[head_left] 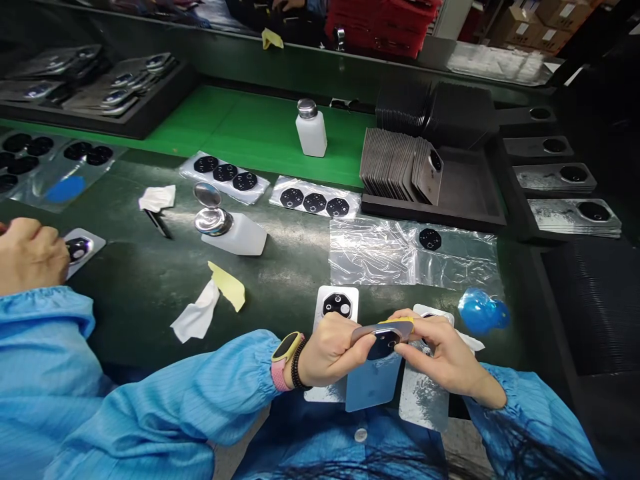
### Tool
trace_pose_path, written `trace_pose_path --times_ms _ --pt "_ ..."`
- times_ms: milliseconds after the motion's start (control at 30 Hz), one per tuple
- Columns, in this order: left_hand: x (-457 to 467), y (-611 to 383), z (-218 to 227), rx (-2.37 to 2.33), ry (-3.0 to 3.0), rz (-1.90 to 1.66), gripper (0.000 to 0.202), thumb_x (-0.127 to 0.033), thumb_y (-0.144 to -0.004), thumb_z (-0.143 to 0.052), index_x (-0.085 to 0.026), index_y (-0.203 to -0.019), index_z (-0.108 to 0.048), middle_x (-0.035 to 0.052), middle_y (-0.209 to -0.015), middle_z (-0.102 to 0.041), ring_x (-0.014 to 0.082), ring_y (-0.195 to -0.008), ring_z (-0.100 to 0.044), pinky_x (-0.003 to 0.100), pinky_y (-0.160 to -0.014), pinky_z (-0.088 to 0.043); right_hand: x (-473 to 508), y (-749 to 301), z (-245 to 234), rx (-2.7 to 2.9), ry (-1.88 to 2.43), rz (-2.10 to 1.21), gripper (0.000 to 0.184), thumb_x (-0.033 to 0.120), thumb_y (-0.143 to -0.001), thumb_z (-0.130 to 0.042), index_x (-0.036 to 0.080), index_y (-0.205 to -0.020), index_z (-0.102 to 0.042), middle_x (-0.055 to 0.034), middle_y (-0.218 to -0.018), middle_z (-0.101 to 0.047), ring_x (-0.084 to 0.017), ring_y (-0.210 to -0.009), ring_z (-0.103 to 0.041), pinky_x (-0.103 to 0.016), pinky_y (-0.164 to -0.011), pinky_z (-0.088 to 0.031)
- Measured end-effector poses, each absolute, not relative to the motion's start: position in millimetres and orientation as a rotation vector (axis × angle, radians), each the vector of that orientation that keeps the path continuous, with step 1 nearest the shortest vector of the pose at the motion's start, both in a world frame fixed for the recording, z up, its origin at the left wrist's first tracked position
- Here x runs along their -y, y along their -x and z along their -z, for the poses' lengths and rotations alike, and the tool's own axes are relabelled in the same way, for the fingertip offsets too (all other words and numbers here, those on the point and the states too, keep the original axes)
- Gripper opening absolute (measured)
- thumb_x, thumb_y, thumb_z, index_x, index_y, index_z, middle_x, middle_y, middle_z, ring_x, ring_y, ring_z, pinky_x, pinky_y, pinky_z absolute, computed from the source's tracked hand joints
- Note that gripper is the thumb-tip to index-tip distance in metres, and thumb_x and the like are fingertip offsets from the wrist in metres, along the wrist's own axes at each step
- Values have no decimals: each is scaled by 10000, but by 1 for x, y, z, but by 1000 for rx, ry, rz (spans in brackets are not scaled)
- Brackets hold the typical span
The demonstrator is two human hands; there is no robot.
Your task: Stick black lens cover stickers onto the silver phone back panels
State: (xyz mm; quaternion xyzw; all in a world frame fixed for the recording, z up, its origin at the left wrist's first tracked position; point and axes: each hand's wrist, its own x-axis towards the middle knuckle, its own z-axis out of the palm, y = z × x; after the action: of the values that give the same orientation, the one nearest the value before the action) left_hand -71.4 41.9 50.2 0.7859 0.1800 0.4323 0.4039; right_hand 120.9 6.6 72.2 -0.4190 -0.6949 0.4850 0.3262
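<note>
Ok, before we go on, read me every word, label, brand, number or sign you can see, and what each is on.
No text can be read in this view.
White labels on the cardboard boxes: too small and blurred to read.
Wristband screen: dark, nothing legible.
White bottles: no lettering I can make out.
Held panel: no lettering I can make out.
</note>
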Motion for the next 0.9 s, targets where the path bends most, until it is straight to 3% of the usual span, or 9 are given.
trace_pose_path --times_ms 133,267,367,567,767,900 --pt "-40 73 -50 -492 -1985 -1065 402 -123 -940 -356 -191 -543 -342 -67 -468 -301 59 -385 -298 194 -393 -275 -8 -121 -73 1788 1176 -1350 212 310 -883 -527 194 -720 -597 -11 -707 -609 -142 -704 -547 -250 -622 -442" --pt "-38 75 -51 -614 -1976 -952 402 -158 -958 -336 -188 -558 -359 -69 -471 -309 60 -393 -306 197 -405 -286 -11 -121 -74 1662 1304 -1550 315 418 -853 -546 193 -636 -501 59 -540 -392 -90 -519 -358 -237 -509 -324" --pt "-37 75 -52 -640 -1941 -914 437 -235 -992 -293 -187 -562 -353 -65 -476 -331 60 -402 -323 189 -409 -297 -13 -120 -73 1491 1328 -1716 362 487 -820 -580 191 -639 -476 82 -533 -292 -70 -496 -280 -221 -470 -268" --pt "-37 74 -53 -618 -1921 -992 462 -261 -990 -262 -207 -533 -216 -69 -444 -240 60 -373 -243 208 -379 -230 -11 -120 -71 1297 1250 -1862 360 520 -800 -622 161 -785 -592 87 -515 -294 -64 -485 -278 -205 -441 -254" --pt "-37 75 -55 -611 -1941 -975 320 -143 -852 -421 -201 -547 -347 -62 -450 -371 70 -390 -332 185 -396 -295 -11 -121 -73 1314 1222 -1800 329 474 -830 -603 151 -877 -642 88 -508 -298 -60 -476 -255 -202 -437 -249" --pt "-35 75 -53 -637 -1941 -997 295 -120 -813 -436 -197 -542 -350 -65 -448 -383 65 -391 -339 175 -402 -301 -10 -121 -74 1314 1250 -1798 338 471 -825 -607 144 -901 -655 81 -510 -331 -61 -477 -276 -195 -431 -249"
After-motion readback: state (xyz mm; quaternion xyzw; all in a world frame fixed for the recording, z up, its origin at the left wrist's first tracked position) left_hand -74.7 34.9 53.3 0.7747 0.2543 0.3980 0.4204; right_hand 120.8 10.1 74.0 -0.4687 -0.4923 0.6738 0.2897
